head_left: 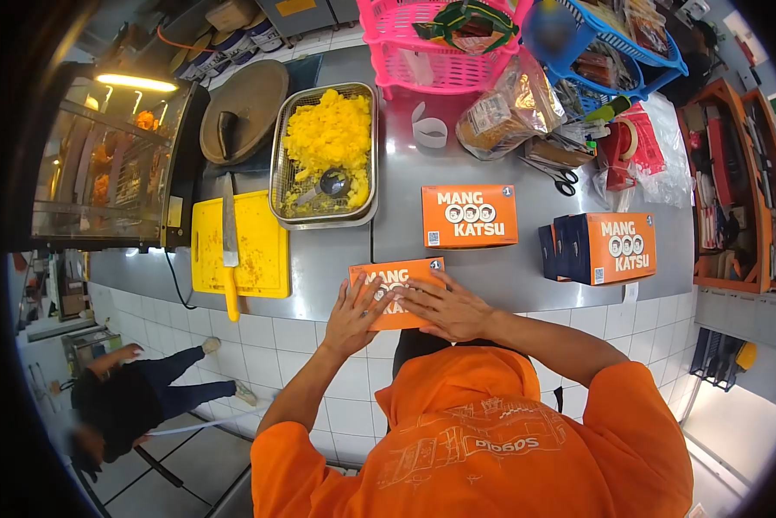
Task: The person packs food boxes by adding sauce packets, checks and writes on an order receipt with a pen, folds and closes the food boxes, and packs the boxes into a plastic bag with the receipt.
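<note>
An orange takeaway box (pixel 398 319) printed "Mang Katsu" lies at the front edge of the steel counter, directly before me. My left hand (pixel 351 315) rests on its left side with fingers stretched out. Across the right part of the lid lies my right hand (pixel 448 306), flat, fingers spread. Both hands partly cover the print. Just behind them sits a second orange box (pixel 470 216), closed and untouched. Farther right, another orange box (pixel 623 249) stands against several dark folded boxes (pixel 560 250).
A metal tray (pixel 275 186) holds yellow food and a scoop. Left of it, a knife (pixel 230 233) lies on a yellow cutting board (pixel 271 259). Pink (pixel 422 73) and blue baskets (pixel 608 73), bagged food (pixel 500 116) and scissors (pixel 563 180) stand behind. Another person (pixel 124 393) is at left.
</note>
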`<state>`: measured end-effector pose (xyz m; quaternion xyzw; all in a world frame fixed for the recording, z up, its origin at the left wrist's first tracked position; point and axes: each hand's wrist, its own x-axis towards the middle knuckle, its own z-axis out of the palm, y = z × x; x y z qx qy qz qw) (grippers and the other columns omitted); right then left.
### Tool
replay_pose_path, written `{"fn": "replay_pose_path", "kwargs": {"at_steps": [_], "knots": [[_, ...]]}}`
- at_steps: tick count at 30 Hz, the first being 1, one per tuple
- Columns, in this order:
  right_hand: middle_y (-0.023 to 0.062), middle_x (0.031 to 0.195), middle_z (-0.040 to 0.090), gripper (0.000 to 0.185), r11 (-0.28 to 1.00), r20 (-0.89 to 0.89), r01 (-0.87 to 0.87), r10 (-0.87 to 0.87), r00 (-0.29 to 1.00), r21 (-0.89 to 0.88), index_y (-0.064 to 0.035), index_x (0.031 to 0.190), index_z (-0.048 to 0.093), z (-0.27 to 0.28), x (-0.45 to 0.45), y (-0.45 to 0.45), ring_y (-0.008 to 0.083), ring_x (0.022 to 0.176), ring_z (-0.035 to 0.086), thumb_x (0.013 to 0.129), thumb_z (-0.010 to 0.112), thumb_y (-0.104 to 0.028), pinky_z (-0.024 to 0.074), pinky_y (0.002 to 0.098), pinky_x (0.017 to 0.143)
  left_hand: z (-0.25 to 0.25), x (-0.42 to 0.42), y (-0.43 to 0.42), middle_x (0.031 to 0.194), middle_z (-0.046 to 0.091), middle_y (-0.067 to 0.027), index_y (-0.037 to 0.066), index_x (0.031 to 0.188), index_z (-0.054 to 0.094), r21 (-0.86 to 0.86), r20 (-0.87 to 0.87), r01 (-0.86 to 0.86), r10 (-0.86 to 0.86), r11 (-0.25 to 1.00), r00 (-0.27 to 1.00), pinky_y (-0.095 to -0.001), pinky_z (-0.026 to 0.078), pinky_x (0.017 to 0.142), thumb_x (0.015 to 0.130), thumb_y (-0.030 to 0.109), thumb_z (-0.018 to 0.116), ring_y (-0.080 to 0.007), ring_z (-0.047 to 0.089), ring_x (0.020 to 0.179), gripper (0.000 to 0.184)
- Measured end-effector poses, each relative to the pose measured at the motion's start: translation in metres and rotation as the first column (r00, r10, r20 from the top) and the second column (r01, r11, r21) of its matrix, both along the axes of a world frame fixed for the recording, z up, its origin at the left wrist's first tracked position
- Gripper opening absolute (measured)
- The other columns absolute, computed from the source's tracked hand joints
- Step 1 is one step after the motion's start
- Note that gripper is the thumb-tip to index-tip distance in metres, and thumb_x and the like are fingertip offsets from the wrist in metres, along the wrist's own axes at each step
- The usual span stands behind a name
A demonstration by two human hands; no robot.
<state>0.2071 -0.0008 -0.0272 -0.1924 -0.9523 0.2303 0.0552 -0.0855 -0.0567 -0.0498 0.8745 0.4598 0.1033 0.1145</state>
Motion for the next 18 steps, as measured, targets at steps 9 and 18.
{"fn": "replay_pose_path", "kwargs": {"at_steps": [9,18], "knots": [[0.0020,0.169,0.033,0.068,0.965,-0.001,0.013,-0.014,1.000,0.262,-0.0164,0.158,0.041,-0.020,-0.002,-0.004,0.0238,0.157,0.024,0.094,0.063,-0.022,0.0202,0.0577,0.126,0.031,0.000,0.007,0.159,0.048,-0.0115,0.019,0.152,0.054,-0.158,0.218,0.046,-0.010,0.986,0.976,-0.0513,0.029,0.124,0.083,0.016,0.076,-0.0317,0.042,0.150,0.073],[0.0017,0.165,0.039,0.054,0.979,-0.104,0.115,-0.098,0.990,0.167,-0.0156,0.152,0.049,-0.015,-0.006,-0.014,0.0243,0.156,0.029,0.100,0.059,-0.027,0.0183,0.0609,0.125,0.007,-0.019,0.012,0.160,0.045,-0.0165,0.011,0.148,0.055,0.013,-0.006,0.205,-0.205,0.979,0.979,-0.0516,0.029,0.124,0.088,0.019,0.069,-0.0368,0.038,0.151,0.062]]}}
